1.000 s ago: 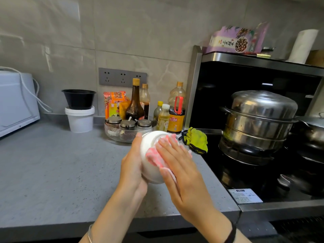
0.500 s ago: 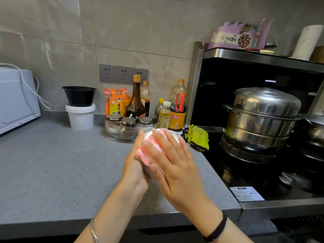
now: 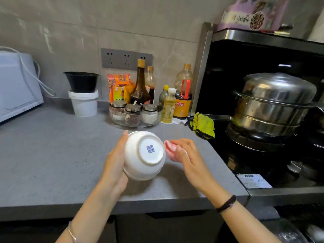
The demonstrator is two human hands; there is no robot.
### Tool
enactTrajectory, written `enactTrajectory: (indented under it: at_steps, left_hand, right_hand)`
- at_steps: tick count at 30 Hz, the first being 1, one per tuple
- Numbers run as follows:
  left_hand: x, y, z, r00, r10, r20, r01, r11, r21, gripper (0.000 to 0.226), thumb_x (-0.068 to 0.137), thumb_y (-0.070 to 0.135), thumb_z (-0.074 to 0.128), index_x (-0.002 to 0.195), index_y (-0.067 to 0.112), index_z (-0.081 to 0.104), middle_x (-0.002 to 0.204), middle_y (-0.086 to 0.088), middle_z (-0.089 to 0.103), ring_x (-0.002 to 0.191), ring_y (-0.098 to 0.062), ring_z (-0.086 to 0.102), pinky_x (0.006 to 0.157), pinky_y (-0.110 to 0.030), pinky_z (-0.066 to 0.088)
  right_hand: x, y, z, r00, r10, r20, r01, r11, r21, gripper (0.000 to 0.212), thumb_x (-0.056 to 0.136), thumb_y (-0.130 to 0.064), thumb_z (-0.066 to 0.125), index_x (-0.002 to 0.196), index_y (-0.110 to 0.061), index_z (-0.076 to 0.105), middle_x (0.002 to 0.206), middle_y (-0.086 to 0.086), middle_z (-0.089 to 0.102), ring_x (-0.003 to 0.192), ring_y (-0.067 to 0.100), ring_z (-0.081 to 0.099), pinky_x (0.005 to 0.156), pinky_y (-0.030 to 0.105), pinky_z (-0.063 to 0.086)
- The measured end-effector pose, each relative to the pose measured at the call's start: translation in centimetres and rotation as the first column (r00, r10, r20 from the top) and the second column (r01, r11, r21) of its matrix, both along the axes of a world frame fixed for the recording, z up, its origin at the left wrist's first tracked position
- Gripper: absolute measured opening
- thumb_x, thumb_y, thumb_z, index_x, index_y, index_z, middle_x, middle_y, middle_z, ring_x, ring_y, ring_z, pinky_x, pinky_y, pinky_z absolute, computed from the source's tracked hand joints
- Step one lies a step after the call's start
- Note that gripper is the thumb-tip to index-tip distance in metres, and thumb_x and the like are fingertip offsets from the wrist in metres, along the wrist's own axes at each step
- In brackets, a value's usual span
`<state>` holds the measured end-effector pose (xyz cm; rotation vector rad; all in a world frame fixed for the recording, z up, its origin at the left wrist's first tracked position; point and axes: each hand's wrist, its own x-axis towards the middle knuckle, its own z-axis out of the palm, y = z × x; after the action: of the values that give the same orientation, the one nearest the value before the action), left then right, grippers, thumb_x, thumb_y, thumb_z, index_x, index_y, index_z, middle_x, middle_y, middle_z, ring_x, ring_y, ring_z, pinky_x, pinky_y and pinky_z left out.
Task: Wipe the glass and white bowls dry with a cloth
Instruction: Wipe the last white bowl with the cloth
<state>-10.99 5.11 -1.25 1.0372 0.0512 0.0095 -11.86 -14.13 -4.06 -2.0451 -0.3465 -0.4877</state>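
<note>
The right hand (image 3: 185, 155) has left the bowl (image 3: 140, 169). Half a second ago it lay across the underside of the bowl, with the cloth (image 3: 169, 149) pressed under its fingers, and it hid most of the bowl. Now hand and cloth are at the right of the bowl, just beside its edge. The round foot of the bowl is uncovered and faces the camera, its blue mark (image 3: 150, 149) in plain view

Grey marbled wall tiles (image 3: 70, 23) back a speckled grey countertop (image 3: 43, 155), with a grey socket strip (image 3: 126, 58) on the far wall. To the right sits a black stove (image 3: 226, 153) under a steel-edged shelf (image 3: 263, 38).
</note>
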Motion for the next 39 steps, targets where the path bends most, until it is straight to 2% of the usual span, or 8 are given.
enactTrajectory:
  at_steps: [4,9,14,24,29,33,37,39]
  left_hand:
    - [-0.4,-0.2,-0.8,0.998,-0.056,-0.002,0.056,0.998,0.000,0.031,0.094,0.044,0.051,0.090,0.018,0.068,0.080,-0.002,0.074,0.072,-0.011,0.070,0.069,-0.031,0.049]
    - [-0.9,-1.2,-0.8,0.995,-0.099,0.006,0.099,0.995,-0.011,0.033,0.092,0.047,0.052,0.089,0.019,0.070,0.082,-0.003,0.075,0.072,-0.011,0.071,0.074,-0.033,0.049]
    - [-2.8,-5.4,0.2,0.969,-0.247,0.027,0.246,0.969,0.029,0.036,0.078,0.052,0.059,0.080,0.021,0.076,0.088,-0.007,0.075,0.079,-0.017,0.072,0.081,-0.035,0.053]
    - [-6.6,-16.3,0.0,0.790,-0.614,-0.005,0.613,0.790,-0.011,0.030,0.070,0.047,0.065,0.071,0.020,0.078,0.082,-0.006,0.073,0.073,-0.017,0.070,0.081,-0.036,0.053]
    - [-7.9,-23.1,-1.9,0.683,-0.730,-0.027,0.720,0.667,0.192,0.034,0.073,0.059,0.058,0.078,0.031,0.076,0.090,-0.002,0.070,0.084,-0.013,0.065,0.081,-0.031,0.047]
    - [-9.1,-29.2,-4.4,0.624,-0.778,-0.071,0.751,0.572,0.332,0.050,0.084,0.067,0.046,0.103,0.029,0.072,0.096,0.001,0.074,0.092,-0.013,0.066,0.087,-0.030,0.047]
    - [-9.8,-33.4,-7.5,0.635,-0.768,-0.085,0.723,0.553,0.415,0.043,0.095,0.058,0.037,0.110,0.030,0.067,0.103,0.005,0.073,0.101,-0.012,0.065,0.095,-0.037,0.050]
    - [-9.8,-35.7,-9.4,0.638,-0.759,-0.130,0.724,0.534,0.438,0.040,0.099,0.049,0.035,0.114,0.024,0.063,0.112,0.004,0.068,0.101,-0.012,0.063,0.090,-0.033,0.053]
  right_hand:
    - [-0.1,-0.6,-2.2,0.980,-0.043,-0.193,0.003,0.979,-0.204,0.045,0.095,-0.057,0.035,0.130,-0.033,0.048,0.138,-0.012,0.045,0.130,0.003,0.039,0.113,0.035,0.030]
    - [-1.8,-2.2,0.9,0.947,-0.014,-0.322,0.037,0.997,0.066,0.029,0.097,-0.042,0.040,0.123,-0.036,0.051,0.133,-0.018,0.048,0.122,-0.003,0.042,0.091,0.005,0.034]
    - [-4.5,-5.0,2.3,0.918,0.148,-0.367,-0.053,0.965,0.256,0.050,0.090,-0.048,0.039,0.129,-0.023,0.056,0.130,-0.008,0.061,0.122,0.006,0.054,0.110,0.031,0.038]
    - [-12.2,-15.0,2.4,0.870,0.246,-0.428,0.076,0.789,0.609,0.061,0.086,-0.053,0.061,0.129,-0.010,0.059,0.129,0.031,0.052,0.107,0.033,0.050,0.080,0.033,0.051]
    - [-17.0,-21.7,1.5,0.903,0.167,-0.396,0.132,0.770,0.625,0.068,0.067,-0.050,0.081,0.122,-0.015,0.066,0.108,0.011,0.064,0.090,0.018,0.062,0.073,0.027,0.055]
    - [-20.2,-26.4,0.6,0.895,0.010,-0.446,0.296,0.734,0.611,0.041,0.083,-0.039,0.064,0.117,-0.015,0.069,0.093,0.006,0.071,0.077,0.014,0.066,0.060,0.024,0.054]
    - [-22.3,-30.6,-0.2,0.843,-0.122,-0.524,0.394,0.804,0.446,0.037,0.093,-0.037,0.058,0.125,-0.019,0.064,0.112,0.019,0.065,0.092,0.029,0.059,0.063,0.033,0.051]
    - [-23.3,-32.9,-0.8,0.813,-0.169,-0.557,0.447,0.795,0.411,0.035,0.093,-0.034,0.057,0.124,-0.017,0.064,0.090,0.008,0.071,0.075,0.017,0.063,0.058,0.027,0.051]
